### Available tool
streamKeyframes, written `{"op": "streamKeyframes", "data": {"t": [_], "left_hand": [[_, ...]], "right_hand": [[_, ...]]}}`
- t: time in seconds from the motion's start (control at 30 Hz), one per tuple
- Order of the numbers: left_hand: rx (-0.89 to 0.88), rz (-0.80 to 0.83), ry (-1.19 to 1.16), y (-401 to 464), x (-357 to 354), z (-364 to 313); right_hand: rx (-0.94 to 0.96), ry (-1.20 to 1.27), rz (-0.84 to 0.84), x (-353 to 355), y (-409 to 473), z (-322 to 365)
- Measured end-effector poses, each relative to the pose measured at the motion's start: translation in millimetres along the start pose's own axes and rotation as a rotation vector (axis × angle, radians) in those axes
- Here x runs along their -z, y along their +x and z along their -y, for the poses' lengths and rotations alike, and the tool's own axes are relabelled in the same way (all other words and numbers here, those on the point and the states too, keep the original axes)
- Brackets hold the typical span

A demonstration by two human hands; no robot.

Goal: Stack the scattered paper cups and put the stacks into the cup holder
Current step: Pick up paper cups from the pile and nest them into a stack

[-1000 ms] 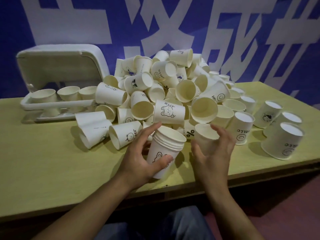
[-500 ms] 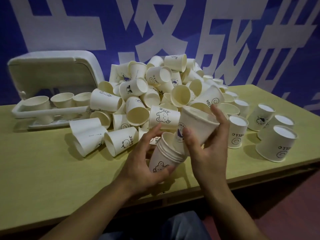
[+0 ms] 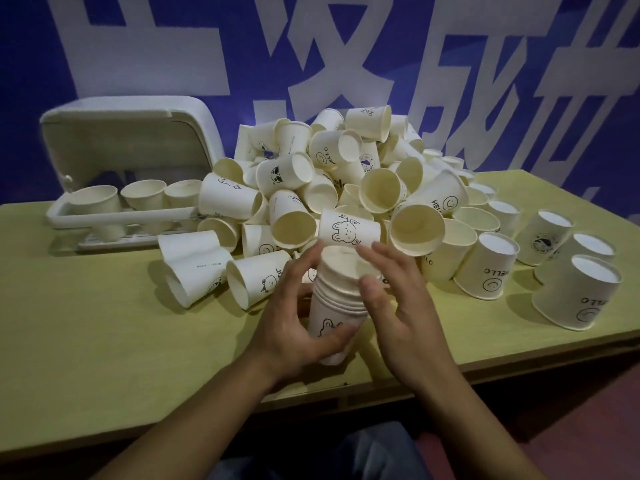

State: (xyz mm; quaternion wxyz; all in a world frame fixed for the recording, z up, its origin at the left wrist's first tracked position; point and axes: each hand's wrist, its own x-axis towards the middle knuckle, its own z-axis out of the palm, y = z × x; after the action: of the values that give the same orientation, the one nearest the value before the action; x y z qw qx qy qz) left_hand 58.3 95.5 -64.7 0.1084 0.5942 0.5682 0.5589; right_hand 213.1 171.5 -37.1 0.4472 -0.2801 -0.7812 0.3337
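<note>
The nested stack of white paper cups (image 3: 337, 299), several rims visible, stands tilted above the near part of the yellow-green table (image 3: 104, 341). The left hand (image 3: 294, 327) grips its lower body, thumb curled across a bear drawing. The right hand (image 3: 398, 299) pinches the top rim, fingers partly spread. Behind lies the loose cup pile (image 3: 346, 188); some read "HELLO". The white plastic cup holder (image 3: 128, 188), lid raised, shows three cups. Bare tabletop lies left of the hands.
</note>
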Motion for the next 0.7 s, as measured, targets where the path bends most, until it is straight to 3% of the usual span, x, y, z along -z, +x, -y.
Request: {"op": "streamKeyframes", "data": {"t": [0.1, 0.2, 0.37, 0.53, 0.7], "left_hand": [[0.075, -0.034, -0.029, -5, 1, 5], [0.112, -0.066, -0.024, -5, 1, 7], [0.161, -0.096, -0.046, -5, 2, 9], [0.149, -0.084, -0.04, -6, 1, 7], [0.129, -0.079, -0.035, -6, 2, 5]], "right_hand": [[0.036, -0.036, -0.14, 8, 1, -8], [0.065, -0.316, -0.321, 19, 19, -21], [-0.064, -0.578, -0.215, 21, 52, -45], [0.027, -0.557, -0.314, 21, 67, -50], [0.134, -0.337, -0.471, 39, 58, -22]]}}
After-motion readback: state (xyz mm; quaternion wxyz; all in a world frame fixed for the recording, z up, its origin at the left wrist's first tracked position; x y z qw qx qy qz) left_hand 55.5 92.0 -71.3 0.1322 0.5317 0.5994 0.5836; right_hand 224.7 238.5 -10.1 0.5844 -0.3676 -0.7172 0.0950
